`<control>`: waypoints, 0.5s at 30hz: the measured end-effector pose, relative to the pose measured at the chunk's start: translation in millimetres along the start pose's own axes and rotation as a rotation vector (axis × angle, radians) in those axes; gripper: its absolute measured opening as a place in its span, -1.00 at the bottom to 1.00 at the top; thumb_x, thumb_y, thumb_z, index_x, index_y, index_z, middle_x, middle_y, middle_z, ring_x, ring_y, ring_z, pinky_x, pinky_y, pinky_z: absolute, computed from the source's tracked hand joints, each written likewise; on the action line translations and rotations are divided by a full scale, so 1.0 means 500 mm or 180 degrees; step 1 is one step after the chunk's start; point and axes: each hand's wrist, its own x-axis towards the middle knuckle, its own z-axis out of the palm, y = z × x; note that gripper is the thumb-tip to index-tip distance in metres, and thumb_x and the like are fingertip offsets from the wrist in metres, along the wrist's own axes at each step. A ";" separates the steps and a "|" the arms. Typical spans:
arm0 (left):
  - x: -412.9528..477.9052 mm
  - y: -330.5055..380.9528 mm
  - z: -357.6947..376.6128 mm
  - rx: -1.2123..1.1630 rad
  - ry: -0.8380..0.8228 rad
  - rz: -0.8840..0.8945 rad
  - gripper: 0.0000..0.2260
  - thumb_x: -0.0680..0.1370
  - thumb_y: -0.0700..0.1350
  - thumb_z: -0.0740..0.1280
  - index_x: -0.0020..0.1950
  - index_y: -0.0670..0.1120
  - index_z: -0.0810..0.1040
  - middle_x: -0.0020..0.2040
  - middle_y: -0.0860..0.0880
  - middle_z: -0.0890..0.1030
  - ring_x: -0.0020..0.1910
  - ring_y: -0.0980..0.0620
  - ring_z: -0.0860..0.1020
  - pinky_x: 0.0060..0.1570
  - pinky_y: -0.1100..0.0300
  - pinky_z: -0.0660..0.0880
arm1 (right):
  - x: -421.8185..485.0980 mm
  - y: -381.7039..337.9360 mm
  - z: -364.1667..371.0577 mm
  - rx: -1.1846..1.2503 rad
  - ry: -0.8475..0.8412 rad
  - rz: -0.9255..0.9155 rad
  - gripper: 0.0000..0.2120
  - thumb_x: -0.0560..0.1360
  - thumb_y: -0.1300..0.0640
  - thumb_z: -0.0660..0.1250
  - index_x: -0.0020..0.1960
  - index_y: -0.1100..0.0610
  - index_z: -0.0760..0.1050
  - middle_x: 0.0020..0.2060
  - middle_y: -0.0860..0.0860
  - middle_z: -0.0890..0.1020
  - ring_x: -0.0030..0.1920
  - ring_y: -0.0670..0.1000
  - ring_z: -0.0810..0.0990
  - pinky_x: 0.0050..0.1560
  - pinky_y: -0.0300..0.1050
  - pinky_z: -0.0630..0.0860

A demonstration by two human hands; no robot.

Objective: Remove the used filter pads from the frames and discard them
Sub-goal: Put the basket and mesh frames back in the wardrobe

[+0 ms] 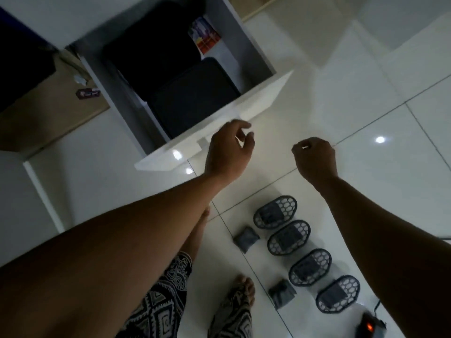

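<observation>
Standing over a white tiled floor (pixel 366 93), the person looked down at a pulled-out drawer (pixel 244 111) at the far left, with two dark bins inside it, one farther (pixel 151 50) and one nearer (pixel 195 93), and a colourful packet (pixel 205 37) tucked to the right of the far bin. The left hand (pixel 229 147) hung just at the near edge of the drawer's white front, fingers loosely curled and thumb apart from them, gripping nothing; whether it touched the front could not be told. The right hand (pixel 314 157) hovered to its right over bare tile, curled into a fist with its palm side hidden.

Four oval mesh frames lay on the floor in a diagonal row below the right forearm, running from the farthest frame (pixel 275 211) through the second (pixel 289 237) and third (pixel 310 266) to the nearest (pixel 338 293). Each had a dark filter pad (pixel 271 212) inside it. Two loose dark pads lay on the tile left of the row, one (pixel 246 239) beside the second frame and one (pixel 281 292) beside the nearest. A bare foot (pixel 244 289) and patterned trousers (pixel 166 301) showed near the left pads. A small device with an orange light (pixel 371 326) sat at the near right edge.
</observation>
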 end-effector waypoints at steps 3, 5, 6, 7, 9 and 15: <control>-0.137 -0.081 0.071 -0.0157 -0.0623 -0.0857 -0.78 0.55 -0.02 0.35 0.17 -0.05 0.58 -0.05 0.01 0.65 -0.03 0.03 0.60 0.01 0.14 0.55 | -0.043 0.114 0.026 0.0068 -0.0209 0.0231 -0.75 0.50 0.04 0.33 0.04 0.18 0.63 -0.06 0.10 0.69 -0.02 0.11 0.64 -0.01 -0.05 0.56; -0.182 -0.120 0.129 -0.0018 -0.1214 -0.1550 -0.69 0.53 0.02 0.39 0.22 -0.06 0.58 0.10 -0.04 0.65 0.11 -0.03 0.60 0.11 0.16 0.51 | -0.064 0.203 0.057 0.0188 -0.0458 0.0479 -0.76 0.50 0.06 0.34 0.04 0.20 0.62 -0.11 0.15 0.69 -0.08 0.18 0.68 0.01 0.11 0.63; -0.197 -0.137 0.150 -0.0117 -0.1493 -0.1884 -0.67 0.52 0.03 0.39 0.23 -0.08 0.57 0.18 -0.07 0.62 0.16 -0.05 0.58 0.16 0.13 0.51 | -0.070 0.238 0.071 0.0239 -0.0582 0.0595 -0.74 0.51 0.07 0.34 0.10 0.20 0.61 -0.08 0.18 0.69 -0.07 0.20 0.68 0.00 0.16 0.63; -0.218 -0.154 0.171 -0.0260 -0.1672 -0.2183 -0.68 0.53 0.03 0.39 0.20 -0.10 0.57 0.23 -0.10 0.59 0.19 -0.08 0.56 0.18 0.06 0.52 | -0.076 0.267 0.085 0.0241 -0.0722 0.0686 -0.69 0.52 0.07 0.34 0.20 0.19 0.58 0.02 0.19 0.67 -0.04 0.22 0.68 0.00 0.17 0.63; -0.254 -0.186 0.209 -0.0393 -0.1729 -0.2554 -0.60 0.54 0.00 0.38 0.31 -0.16 0.51 0.34 -0.15 0.51 0.26 -0.13 0.51 0.21 -0.03 0.51 | -0.080 0.311 0.113 0.0424 -0.0951 0.0808 -0.56 0.56 0.10 0.32 0.42 0.15 0.41 0.27 0.17 0.56 -0.04 0.20 0.69 -0.20 0.02 0.63; -0.285 -0.211 0.273 -0.1063 -0.2014 -0.3509 -0.52 0.59 -0.20 0.28 0.51 -0.11 0.27 0.40 -0.15 0.39 0.25 -0.15 0.46 0.27 -0.08 0.45 | -0.074 0.352 0.157 0.1018 -0.1493 0.1234 -0.40 0.60 0.13 0.28 0.57 0.00 0.11 0.31 0.19 0.52 -0.21 0.10 0.71 -0.56 -0.26 0.36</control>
